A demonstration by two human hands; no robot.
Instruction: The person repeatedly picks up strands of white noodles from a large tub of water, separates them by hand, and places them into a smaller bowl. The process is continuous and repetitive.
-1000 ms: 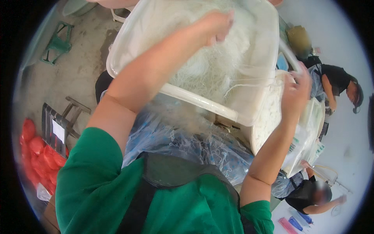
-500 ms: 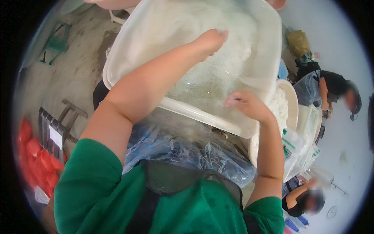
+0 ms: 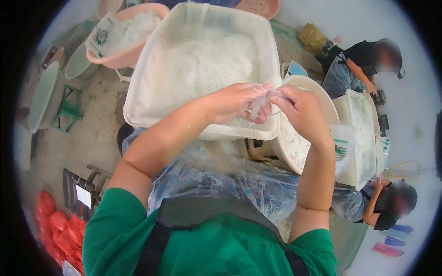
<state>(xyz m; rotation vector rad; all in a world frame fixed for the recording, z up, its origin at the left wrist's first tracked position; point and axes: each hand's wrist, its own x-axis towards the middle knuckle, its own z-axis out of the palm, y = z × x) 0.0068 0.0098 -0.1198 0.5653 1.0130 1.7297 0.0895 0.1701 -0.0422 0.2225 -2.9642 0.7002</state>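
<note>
My left hand point(image 3: 246, 101) and my right hand point(image 3: 299, 108) meet above the front-right part of a white rectangular tub point(image 3: 134, 94). Their fingers are closed round a limp, translucent white strand or wisp point(image 3: 261, 100) pulled between them. Inside the tub is a mass of pale, wet, stringy material point(image 3: 202, 60), partly hidden by my left forearm. Just right of the tub and under my right arm is a round cream basin point(image 3: 326, 99) with white material in it.
Pink basins point(image 3: 106, 60) and green basins point(image 3: 43, 106) stand at the back left, near a green stool point(image 3: 69, 110). A folding chair point(image 3: 78, 193) and red bags point(image 3: 60, 234) lie left. Two people point(image 3: 359, 60) point(image 3: 386, 207) work at the right, beside a white bin point(image 3: 359, 175).
Both hands have come together over the tub's front-right corner, now holding a pale strand between them. The camera view has shifted, showing more basins at the back.
</note>
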